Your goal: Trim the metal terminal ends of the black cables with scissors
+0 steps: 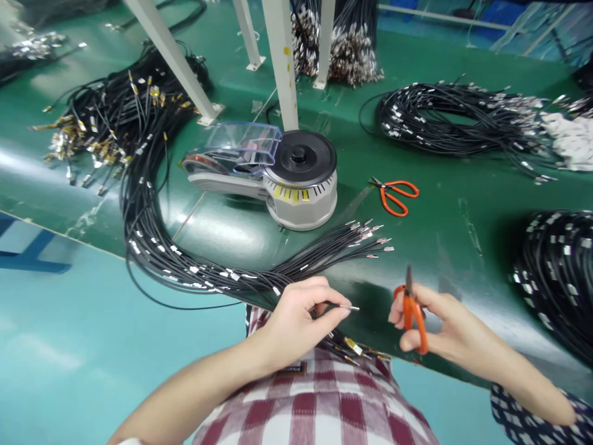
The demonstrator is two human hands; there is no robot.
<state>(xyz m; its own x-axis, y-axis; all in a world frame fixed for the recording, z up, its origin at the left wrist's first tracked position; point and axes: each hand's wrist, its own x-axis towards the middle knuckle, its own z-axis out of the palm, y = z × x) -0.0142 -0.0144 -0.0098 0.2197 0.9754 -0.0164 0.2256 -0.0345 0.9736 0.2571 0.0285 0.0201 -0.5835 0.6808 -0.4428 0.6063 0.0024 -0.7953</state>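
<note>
Between the thumb and fingers of my left hand [303, 315] is the end of a black cable [331, 303], its bare silvery tip pointing right. My right hand [440, 321] grips orange-handled scissors [409, 309], thumb and fingers at the handles and dark blades pointing up, apart from the cable. A long bundle of black cables [241, 278] with white tags curves along the table edge behind my left hand, its ends fanned to the right. Below that hand, more cable ends [354, 346], one with a yellow tag, lie at my apron. Part of the held cable is hidden by my fingers.
A round tape dispenser [301, 204] with yellow tape pieces stands mid-table. Another pair of orange-handled scissors [398, 193] lies beside it. Coiled cables [430, 117] lie at the back right, with another coil [560, 272] at the right edge. White posts [280, 62] rise from the green table [445, 216].
</note>
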